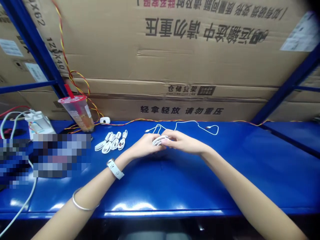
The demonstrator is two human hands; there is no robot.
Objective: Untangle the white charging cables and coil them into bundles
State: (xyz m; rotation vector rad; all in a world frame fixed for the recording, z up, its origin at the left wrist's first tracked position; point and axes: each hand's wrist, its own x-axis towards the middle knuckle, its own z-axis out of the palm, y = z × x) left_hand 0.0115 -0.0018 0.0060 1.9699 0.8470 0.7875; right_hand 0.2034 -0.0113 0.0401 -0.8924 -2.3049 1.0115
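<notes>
Between my two hands, a little above the blue shelf, is a coiled white cable (pixel 158 140). My left hand (pixel 143 145) has its fingers closed around the coil's left side. From the other side my right hand (pixel 180 141) pinches the coil with thumb and fingers, close against the left hand. Behind the hands a loose white cable (pixel 186 122) lies unwound on the shelf, its plug end to the right. Several bundled white cables (pixel 111 141), each tied with a dark tie, lie in a row left of my left hand.
A lidded drink cup (pixel 80 115) with a red straw stands at the back left, beside a small white case (pixel 104 120). White power strip (pixel 38 125) and cords sit at far left. Cardboard boxes (pixel 160 70) form the back; blue posts (pixel 280 80) rise at both sides.
</notes>
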